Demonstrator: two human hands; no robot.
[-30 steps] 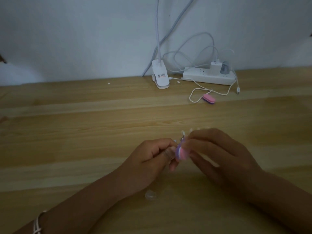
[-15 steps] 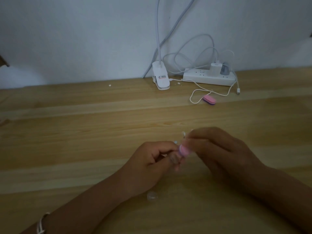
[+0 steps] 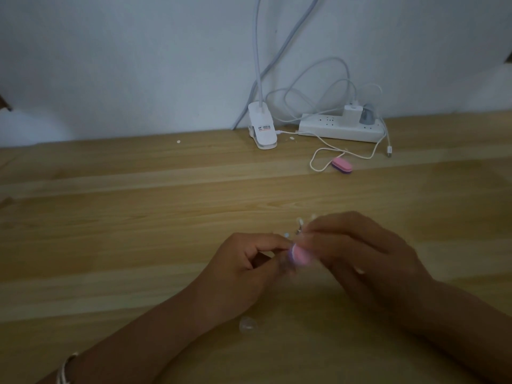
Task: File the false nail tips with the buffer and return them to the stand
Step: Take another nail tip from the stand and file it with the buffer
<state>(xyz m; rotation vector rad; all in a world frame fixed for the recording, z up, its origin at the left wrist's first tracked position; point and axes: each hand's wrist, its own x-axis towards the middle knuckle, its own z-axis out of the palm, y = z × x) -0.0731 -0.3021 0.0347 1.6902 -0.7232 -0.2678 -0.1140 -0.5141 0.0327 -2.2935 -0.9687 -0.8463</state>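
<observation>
Filing under way, lower centre: right hand point(image 3: 360, 253) grips buffer point(image 3: 300, 254) against blurred tip point(image 3: 287, 261) pinched by left hand point(image 3: 249, 264); stand point(image 3: 300, 224) behind, mostly hidden; loose tip point(image 3: 248, 325) on surface point(image 3: 138, 245); returns judged pending.

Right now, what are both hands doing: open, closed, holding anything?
Left hand: closed, pinching what looks like a nail tip, though it is blurred.
Right hand: closed, gripping the pink buffer.
</observation>
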